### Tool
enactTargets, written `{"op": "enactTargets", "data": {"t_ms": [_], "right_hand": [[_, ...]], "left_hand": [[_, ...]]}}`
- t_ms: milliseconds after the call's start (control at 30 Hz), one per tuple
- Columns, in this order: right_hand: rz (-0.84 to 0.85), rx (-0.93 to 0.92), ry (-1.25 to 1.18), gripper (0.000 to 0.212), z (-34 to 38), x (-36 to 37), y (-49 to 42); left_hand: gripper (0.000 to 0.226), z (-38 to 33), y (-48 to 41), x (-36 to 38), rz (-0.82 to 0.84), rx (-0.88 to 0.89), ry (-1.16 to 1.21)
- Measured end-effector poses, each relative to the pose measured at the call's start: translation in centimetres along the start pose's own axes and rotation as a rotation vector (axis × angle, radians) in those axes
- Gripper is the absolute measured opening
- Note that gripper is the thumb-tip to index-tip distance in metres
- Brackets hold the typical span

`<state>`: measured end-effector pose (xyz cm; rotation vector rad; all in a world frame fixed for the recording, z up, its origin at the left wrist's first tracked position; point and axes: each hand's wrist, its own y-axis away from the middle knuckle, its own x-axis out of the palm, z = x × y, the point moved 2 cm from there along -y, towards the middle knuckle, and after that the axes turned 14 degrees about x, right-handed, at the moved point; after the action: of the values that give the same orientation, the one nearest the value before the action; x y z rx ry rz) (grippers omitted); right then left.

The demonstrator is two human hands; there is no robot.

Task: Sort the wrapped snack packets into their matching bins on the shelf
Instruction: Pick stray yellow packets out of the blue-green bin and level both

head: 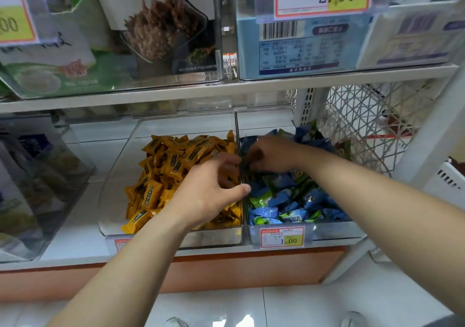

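– Two clear hard-plastic bins side by side on the white shelf (75, 201); what's in them, and where are the hands?

– the left bin (113, 188) is under the left hand (208, 193); it's heaped with small orange packets (161, 175), crinkly pillow-shaped wrappers with a dark label strip; the right bin (334, 230) is under the right hand (271, 155), full of blue and green packets (289, 201), glossy and crumpled; the thin see-through wall (243, 211) between the bins runs right between the two hands

– ok, and the grips?

– left hand lies knuckles up on the orange pile; fingers curled down into the packets, thumb (239, 191) stuck out straight with its tip at the top of the wall; can't tell if anything sits inside the curl; right hand is just beyond that thumb, up against the wall on the blue side; fingers bunched and bent down at something dark; too blurry to say whether it's pinching a packet

– anything else close by?

– a red and yellow price tag (281, 237) on the right bin's front, below the right forearm; a white lattice basket (364, 125) outside the right arm; a blue box (289, 45) with a barcode on the shelf above the right hand
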<state>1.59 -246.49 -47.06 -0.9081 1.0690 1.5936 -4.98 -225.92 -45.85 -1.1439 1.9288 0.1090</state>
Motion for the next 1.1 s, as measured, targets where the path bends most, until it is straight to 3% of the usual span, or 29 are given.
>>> {"op": "enactTargets", "data": {"t_ms": [100,300,500,667,733,867,967,1100], "right_hand": [[0.272,0.099,0.126,0.023,0.7,3.0,-1.4],[0.343,0.126,0.116,0.035,0.6,3.9,-2.0],[0.041,0.070,-0.023,0.019,0.3,1.3,0.2],[-0.239,0.085,-0.407,0.025,0.2,-2.9,5.4],[-0.292,0.092,-0.602,0.024,0.8,-3.7,7.6],[-0.221,0.034,-1.063,0.028,1.9,-3.8,11.1],[-0.347,0.062,-0.940,0.027,0.7,-4.3,13.8],[-0.524,0.199,-0.627,0.012,-4.1,-4.5,18.6]], "left_hand": [[0.056,0.0,0.2,0.1,0.001,0.004,0.002],[0.058,0.3,0.3,0.2,0.001,-0.006,0.030],[0.057,0.3,0.3,0.1,0.018,-0.009,0.023],[0.058,-0.9,-0.4,-0.2,-0.114,0.019,-0.189],[0.057,-2.4,-0.8,-0.3,-0.193,0.070,-0.201],[0.028,-5.6,-0.9,-0.1,-0.315,0.234,-0.034],[0.025,-5.6,-0.5,-0.9,-0.374,0.139,-0.075],[0.037,-2.6,0.3,-3.5,-0.331,-0.139,-0.274]]}}
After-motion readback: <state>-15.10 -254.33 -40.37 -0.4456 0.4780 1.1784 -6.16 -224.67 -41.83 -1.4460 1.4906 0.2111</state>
